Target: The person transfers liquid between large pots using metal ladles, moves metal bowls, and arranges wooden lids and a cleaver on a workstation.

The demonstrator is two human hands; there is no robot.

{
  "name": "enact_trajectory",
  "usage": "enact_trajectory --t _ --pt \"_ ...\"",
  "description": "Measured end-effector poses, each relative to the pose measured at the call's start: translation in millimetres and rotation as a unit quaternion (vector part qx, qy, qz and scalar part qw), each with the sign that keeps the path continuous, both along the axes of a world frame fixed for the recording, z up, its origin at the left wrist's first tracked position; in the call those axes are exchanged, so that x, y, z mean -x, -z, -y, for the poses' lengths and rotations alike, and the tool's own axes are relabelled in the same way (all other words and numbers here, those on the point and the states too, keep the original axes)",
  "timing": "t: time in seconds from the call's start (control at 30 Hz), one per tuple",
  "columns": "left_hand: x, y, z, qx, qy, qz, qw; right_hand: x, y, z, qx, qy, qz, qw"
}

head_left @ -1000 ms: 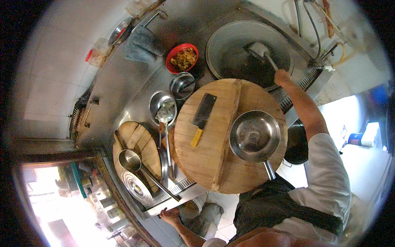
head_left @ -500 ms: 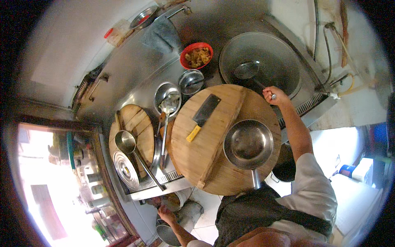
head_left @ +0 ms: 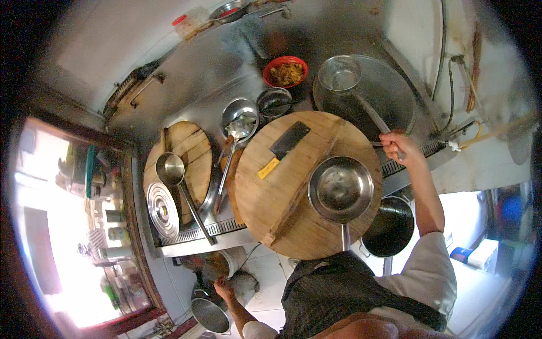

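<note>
My right hand [head_left: 400, 147] is closed round the handle of a long-handled strainer [head_left: 339, 73]. Its round, see-through-looking bowl hangs over the far left part of a large wok [head_left: 389, 96], tilted away from me. Low on the left, beside the buckets, is my left hand [head_left: 224, 288] with its fingers curled together. A thin dark line runs up from it, and what it grips is too small to tell. Between my arms, a steel frying pan [head_left: 341, 189] and a yellow-handled cleaver [head_left: 289, 148] lie on a big round wooden lid [head_left: 293, 214].
Behind the lid stand a red basket of food [head_left: 286, 72], a dark pot [head_left: 275, 101] and a steel bowl [head_left: 240, 113] with a utensil in it. A ladle [head_left: 170, 168] lies on a smaller wooden lid [head_left: 195, 147]. Buckets [head_left: 210, 312] stand low left; a black pan [head_left: 388, 226] is lower right.
The strainer's bowl has moved from the wok's middle toward its far left edge and looks raised. My right hand has shifted slightly right and down. The whole view has shifted.
</note>
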State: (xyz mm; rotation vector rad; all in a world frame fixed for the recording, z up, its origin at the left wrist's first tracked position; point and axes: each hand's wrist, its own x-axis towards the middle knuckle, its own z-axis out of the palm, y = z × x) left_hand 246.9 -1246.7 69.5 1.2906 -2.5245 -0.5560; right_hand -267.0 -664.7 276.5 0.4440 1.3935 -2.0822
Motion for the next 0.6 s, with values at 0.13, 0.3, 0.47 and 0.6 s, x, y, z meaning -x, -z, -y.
enact_trajectory --t 0.13,0.3,0.47,0.6 --pt "-33.1 43.3 -7.8 -0.159 -0.104 -0.065 0.98 -49.8 -58.7 24.2 0.036 -0.02 0.016 0.999" --pt "-90.8 82.0 -14.1 -0.165 -0.076 -0.09 0.979 -122.4 -97.8 74.9 0.019 -0.08 0.002 0.997" --pt "-170.9 86.5 -64.4 -0.188 -0.152 -0.03 0.97 -204.6 -112.5 158.2 -0.032 -0.191 -0.003 0.981" --pt "-228.7 91.4 -110.5 -0.24 -0.179 0.051 0.953 -264.7 -85.9 210.3 0.002 -0.273 0.037 0.961"
